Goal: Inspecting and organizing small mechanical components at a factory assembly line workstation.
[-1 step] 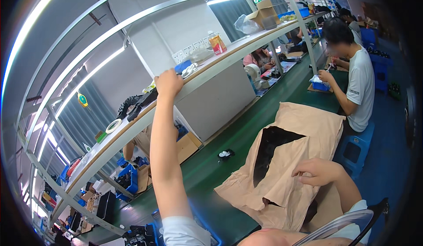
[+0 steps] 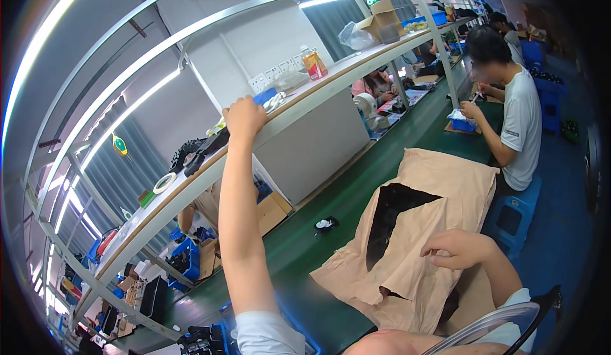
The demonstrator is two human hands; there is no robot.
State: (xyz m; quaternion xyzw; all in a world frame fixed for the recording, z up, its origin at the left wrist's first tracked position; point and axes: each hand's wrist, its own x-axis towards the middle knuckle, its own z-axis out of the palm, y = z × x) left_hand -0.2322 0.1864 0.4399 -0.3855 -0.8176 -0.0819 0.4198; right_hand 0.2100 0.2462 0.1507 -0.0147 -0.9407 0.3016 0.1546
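Note:
My left hand (image 2: pixel 244 118) reaches up to the raised shelf, its fingers curled over the front edge. What lies under the fingertips is hidden from view. Just right of it on the shelf are a blue item (image 2: pixel 265 95) and a coiled white cable (image 2: pixel 275 104). Lower right, my right hand (image 2: pixel 459 248) hovers over or rests on a large crumpled brown paper bag (image 2: pixel 439 177), fingers loosely bent and apart with nothing visible between them. The bag lies on the green bench, and a long tear in it shows black material (image 2: pixel 389 218) inside.
The shelf (image 2: pixel 191 186) crosses above the green bench (image 2: pixel 286 253). On it stand a roll of tape (image 2: pixel 164 182) and a drink carton (image 2: pixel 314 63). A small black-and-white part (image 2: pixel 326 224) lies left of the bag. A co-worker (image 2: pixel 519 119) sits at right beside a blue stool (image 2: pixel 512 218).
My left forearm has shifted very slightly to the right. The right hand and the paper bag look unchanged.

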